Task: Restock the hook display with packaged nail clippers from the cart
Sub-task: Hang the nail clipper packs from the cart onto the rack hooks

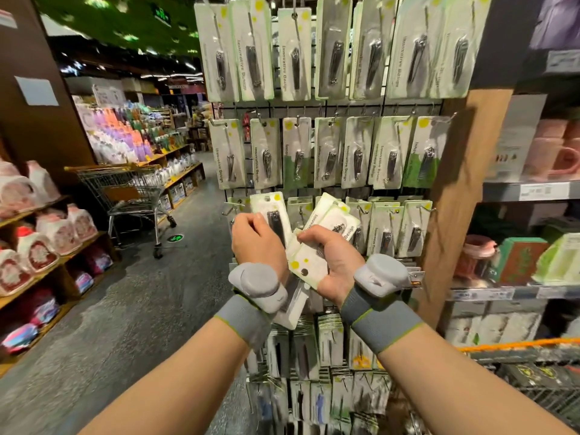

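Most hooks of the hook display (pixel 326 146) already carry packs, yet the left hand (pixel 255 243) pinches one nail clipper pack (pixel 272 211) and the right hand (pixel 332 262) grips a fanned bundle (pixel 326 224) (cart (pixel 533 368) stock likely remains), all unhung before the third row.

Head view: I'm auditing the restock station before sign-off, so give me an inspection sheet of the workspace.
Surface: hook display, rows of hanging packs; bare hook at left of third row.
Job's things: single clipper pack in left hand; fanned clipper packs in right hand.
Clutter: nothing seen.
Hands: both raised before third row, each gripping packs; grey wrist devices strapped on.
Cables: nothing seen.
Surroundings: wire cart in aisle at left; orange-rimmed cart at lower right; stocked shelves either side.
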A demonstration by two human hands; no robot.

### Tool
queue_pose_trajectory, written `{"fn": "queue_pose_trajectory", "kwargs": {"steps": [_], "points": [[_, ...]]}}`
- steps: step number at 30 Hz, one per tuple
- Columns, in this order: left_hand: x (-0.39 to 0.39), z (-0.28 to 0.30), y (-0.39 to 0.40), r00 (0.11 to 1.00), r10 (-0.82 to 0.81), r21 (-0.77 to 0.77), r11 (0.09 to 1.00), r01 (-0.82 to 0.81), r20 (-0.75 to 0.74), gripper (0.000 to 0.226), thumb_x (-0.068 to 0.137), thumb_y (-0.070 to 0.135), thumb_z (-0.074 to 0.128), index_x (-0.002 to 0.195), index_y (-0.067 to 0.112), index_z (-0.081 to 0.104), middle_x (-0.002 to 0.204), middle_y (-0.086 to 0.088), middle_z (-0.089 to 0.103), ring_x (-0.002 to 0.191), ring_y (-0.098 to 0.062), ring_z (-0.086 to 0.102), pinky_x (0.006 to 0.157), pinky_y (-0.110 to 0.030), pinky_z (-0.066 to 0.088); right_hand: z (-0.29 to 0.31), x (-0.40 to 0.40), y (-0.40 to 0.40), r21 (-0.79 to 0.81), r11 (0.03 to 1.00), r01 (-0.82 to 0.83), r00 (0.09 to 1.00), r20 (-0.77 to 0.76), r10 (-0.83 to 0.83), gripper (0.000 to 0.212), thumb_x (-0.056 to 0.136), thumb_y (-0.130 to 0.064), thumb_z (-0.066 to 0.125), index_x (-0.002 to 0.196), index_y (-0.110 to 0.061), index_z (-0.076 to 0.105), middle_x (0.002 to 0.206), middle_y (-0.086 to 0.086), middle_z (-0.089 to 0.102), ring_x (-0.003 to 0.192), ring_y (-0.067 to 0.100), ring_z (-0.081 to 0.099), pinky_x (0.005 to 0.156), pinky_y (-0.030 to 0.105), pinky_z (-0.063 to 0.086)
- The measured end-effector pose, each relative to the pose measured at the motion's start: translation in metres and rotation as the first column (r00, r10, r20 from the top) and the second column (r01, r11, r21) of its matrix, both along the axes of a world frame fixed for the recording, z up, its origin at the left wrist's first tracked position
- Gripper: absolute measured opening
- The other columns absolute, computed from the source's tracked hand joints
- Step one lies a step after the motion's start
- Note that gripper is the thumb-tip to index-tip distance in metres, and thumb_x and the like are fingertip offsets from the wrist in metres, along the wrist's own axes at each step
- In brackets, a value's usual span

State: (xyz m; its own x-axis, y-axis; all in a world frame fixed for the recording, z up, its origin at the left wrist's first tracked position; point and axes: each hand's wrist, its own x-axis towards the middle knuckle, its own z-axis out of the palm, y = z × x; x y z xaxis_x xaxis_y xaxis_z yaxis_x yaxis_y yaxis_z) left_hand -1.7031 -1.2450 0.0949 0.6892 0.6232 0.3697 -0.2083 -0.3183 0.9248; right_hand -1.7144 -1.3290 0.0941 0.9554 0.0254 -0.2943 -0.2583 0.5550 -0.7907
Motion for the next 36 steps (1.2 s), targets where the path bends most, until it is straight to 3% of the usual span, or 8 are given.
{"fn": "queue_pose_trajectory", "kwargs": {"steps": [3,8,14,20,25,31,33,36], "points": [[-0.006,0.002,-0.009,0.997,0.037,-0.066,0.997,-0.033,0.065,0.018,0.1,0.013,0.035,0.084,0.007,0.04,0.069,0.002,0.04,0.063,-0.019,0.037,0.055,-0.027,0.018,-0.001,-0.005,-0.002,-0.006,0.999,0.051,0.999,0.005,-0.051,0.01,0.075,-0.001,0.06,0.085,-0.002,0.063,0.071,0.012,0.056,0.063,0.026,0.056,0.053,0.03,0.05],[-0.012,0.006,-0.022,0.992,0.086,-0.15,0.986,-0.071,0.093,0.015,0.1,0.014,0.035,0.087,0.008,0.039,0.073,-0.003,0.043,0.061,-0.021,0.036,0.055,-0.03,0.015,-0.001,-0.019,-0.008,-0.055,0.985,0.165,0.986,-0.007,-0.166,0.005,0.072,0.0,0.06,0.07,-0.004,0.057,0.059,0.007,0.051,0.051,0.021,0.048,0.055,0.029,0.043],[-0.025,0.016,-0.035,0.991,0.06,-0.151,0.988,-0.042,0.116,0.014,0.101,0.014,0.035,0.09,0.007,0.039,0.067,0.007,0.038,0.057,-0.004,0.034,0.054,-0.03,0.013,0.001,-0.024,-0.009,-0.071,0.96,0.27,0.962,-0.011,-0.271,0.011,0.066,-0.003,0.063,0.067,-0.006,0.052,0.057,0.008,0.047,0.051,0.021,0.045,0.06,0.035,0.042],[-0.021,0.028,-0.018,0.999,-0.027,-0.161,0.986,0.032,0.038,0.006,0.098,0.013,0.041,0.093,0.01,0.04,0.081,-0.004,0.049,0.077,-0.023,0.044,0.067,-0.029,0.031,0.013,-0.025,-0.01,-0.008,0.986,0.169,0.986,0.009,-0.169,0.022,0.065,-0.011,0.06,0.07,-0.017,0.039,0.065,0.009,0.033,0.06,0.023,0.038,0.056,0.033,0.036],[-0.021,0.039,-0.001,0.997,-0.068,-0.189,0.979,0.074,0.039,0.001,0.098,0.011,0.043,0.098,0.012,0.042,0.097,-0.011,0.057,0.087,-0.027,0.051,0.068,-0.026,0.031,0.027,-0.032,-0.018,-0.001,0.997,0.077,0.996,-0.045,-0.077,0.025,0.086,-0.005,0.048,0.062,-0.008,0.038,0.038,0.007,0.044,0.049,0.026,0.045,0.073,0.041,0.045],[-0.014,0.042,0.036,0.951,-0.288,-0.09,0.95,0.299,0.116,0.051,0.094,-0.002,0.038,0.138,0.024,0.041,0.11,-0.009,0.064,0.084,-0.033,0.059,0.069,-0.037,0.049,0.032,-0.044,-0.019,0.094,0.995,0.022,0.999,0.039,-0.026,0.016,0.092,-0.005,0.039,0.078,-0.007,0.043,0.039,0.012,0.056,0.065,0.03,0.053,0.079,0.043,0.045],[-0.018,0.041,0.05,0.923,-0.37,-0.054,0.924,0.377,0.108,0.051,0.091,-0.008,0.039,0.128,0.024,0.053,0.109,-0.007,0.062,0.078,-0.026,0.059,0.068,-0.038,0.052,0.036,-0.046,-0.022,0.11,0.994,0.026,0.998,0.056,-0.032,0.02,0.092,-0.005,0.038,0.073,-0.007,0.044,0.041,0.012,0.056,0.064,0.029,0.054,0.078,0.042,0.047],[-0.021,0.047,0.061,0.914,-0.401,-0.148,0.902,0.405,0.059,0.04,0.088,-0.006,0.04,0.092,0.019,0.071,0.09,-0.009,0.068,0.066,-0.02,0.059,0.064,-0.032,0.053,0.043,-0.048,-0.026,0.125,0.991,0.037,0.995,0.092,-0.049,0.021,0.092,-0.004,0.04,0.071,-0.006,0.045,0.06,0.014,0.056,0.052,0.028,0.062,0.058,0.037,0.053]]}}
